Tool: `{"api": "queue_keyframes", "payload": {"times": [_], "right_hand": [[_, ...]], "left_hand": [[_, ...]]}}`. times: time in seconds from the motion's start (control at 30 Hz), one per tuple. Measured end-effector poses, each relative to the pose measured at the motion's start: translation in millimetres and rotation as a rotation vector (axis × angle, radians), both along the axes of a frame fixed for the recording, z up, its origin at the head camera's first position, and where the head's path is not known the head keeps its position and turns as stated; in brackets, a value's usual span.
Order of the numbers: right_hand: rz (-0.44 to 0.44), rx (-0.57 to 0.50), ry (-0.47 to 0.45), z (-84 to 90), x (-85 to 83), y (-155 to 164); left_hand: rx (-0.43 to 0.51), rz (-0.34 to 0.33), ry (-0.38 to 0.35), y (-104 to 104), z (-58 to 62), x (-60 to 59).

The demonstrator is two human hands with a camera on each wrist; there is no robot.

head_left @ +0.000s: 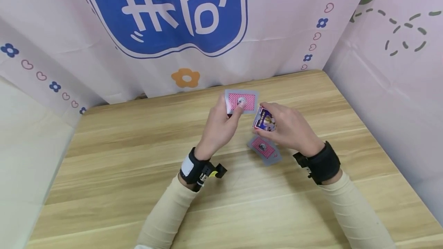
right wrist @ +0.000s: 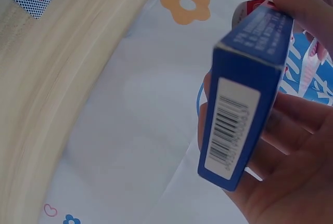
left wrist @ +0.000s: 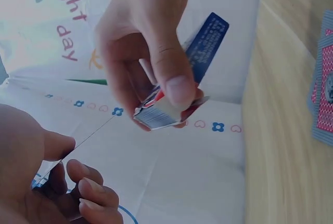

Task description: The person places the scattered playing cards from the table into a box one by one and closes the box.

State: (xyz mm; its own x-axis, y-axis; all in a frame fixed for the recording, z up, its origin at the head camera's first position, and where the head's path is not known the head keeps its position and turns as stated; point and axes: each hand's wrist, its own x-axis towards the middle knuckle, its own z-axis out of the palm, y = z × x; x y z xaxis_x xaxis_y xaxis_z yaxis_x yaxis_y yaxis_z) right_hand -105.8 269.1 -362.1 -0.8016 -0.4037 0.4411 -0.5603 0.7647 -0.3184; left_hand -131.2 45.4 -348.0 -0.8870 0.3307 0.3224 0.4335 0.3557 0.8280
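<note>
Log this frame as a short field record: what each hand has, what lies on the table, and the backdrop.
left hand: pinches a playing card, patterned back up, held above the table
right hand: grips a blue card box, barcode on one narrow side
on the table: a few face-down cards lying under the right hand
table: light wood grain
backdrop: pale cloth with a blue emblem and an orange flower

Cream long sleeves (head_left: 166,214), and black wrist straps (head_left: 323,162), the left one white-patched.
</note>
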Motion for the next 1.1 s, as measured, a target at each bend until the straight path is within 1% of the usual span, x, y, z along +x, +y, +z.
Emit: {"api": "queue_keyframes", "payload": {"times": [0.23, 0.4, 0.6, 0.73, 0.83, 0.93, 1.1], "right_hand": [[-0.009, -0.014, 0.005, 2.1, 0.2, 1.4], [-0.017, -0.018, 0.011, 4.2, 0.5, 2.4], [-0.055, -0.026, 0.008, 5.7, 1.5, 6.7], [-0.058, -0.039, 0.015, 6.2, 1.9, 6.7], [-0.057, -0.043, 0.022, 5.6, 1.5, 5.7], [-0.062, -0.047, 0.021, 5.4, 1.4, 4.7], [-0.07, -0.056, 0.017, 5.8, 1.5, 3.7]], "left_hand": [[-0.041, 0.002, -0.012, 6.2, -4.1, 3.3], [-0.07, 0.0, -0.019, 7.9, -4.8, 4.5], [-0.166, -0.05, -0.071, 6.7, -3.2, 3.7], [-0.204, -0.071, -0.094, 3.7, -2.7, 2.4], [-0.219, -0.062, -0.095, 2.9, -2.3, 2.3], [-0.234, -0.034, -0.094, 3.5, -2.1, 3.2], [-0.238, 0.008, -0.118, 6.0, -1.4, 5.7]]}}
